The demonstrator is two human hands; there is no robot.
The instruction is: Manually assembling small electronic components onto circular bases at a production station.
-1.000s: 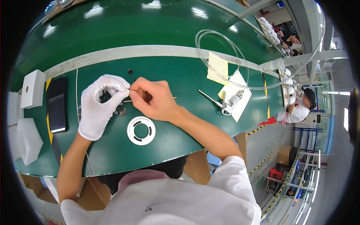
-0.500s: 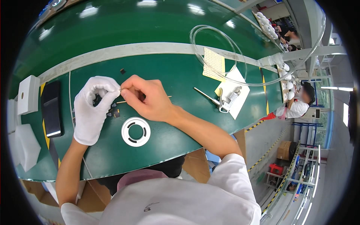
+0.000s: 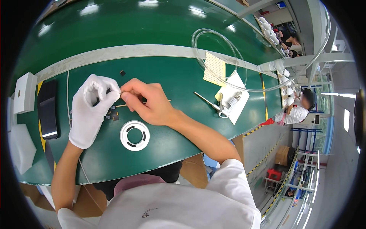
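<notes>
My left hand [image 3: 90,110], in a white glove, has its thumb and fingers closed in a pinch. Bare, my right hand [image 3: 150,102] also pinches, its thumb and forefinger meeting the gloved fingertips. Whatever lies between them is too small to make out. Below the fingers are several small dark pieces [image 3: 114,115] on the green table. A thin wooden stick [image 3: 166,100] passes beneath my right hand. Nearer to me lies a white ring [image 3: 123,137] with black curved strips on its face. One dark square [image 3: 122,73] sits apart, beyond my hands.
A black phone [image 3: 47,108], a white box [image 3: 25,93] and white foam [image 3: 23,149] lie left. On the right are a yellow dotted sheet [image 3: 214,68], white paper [image 3: 239,108], a silver tool with a thin rod [image 3: 225,108] and clear coiled tubing [image 3: 195,42]. People work farther right.
The whole view has shifted slightly, moving the table things a little left. My hands stay joined at the fingertips, and the gloved fingers have altered their bend a little.
</notes>
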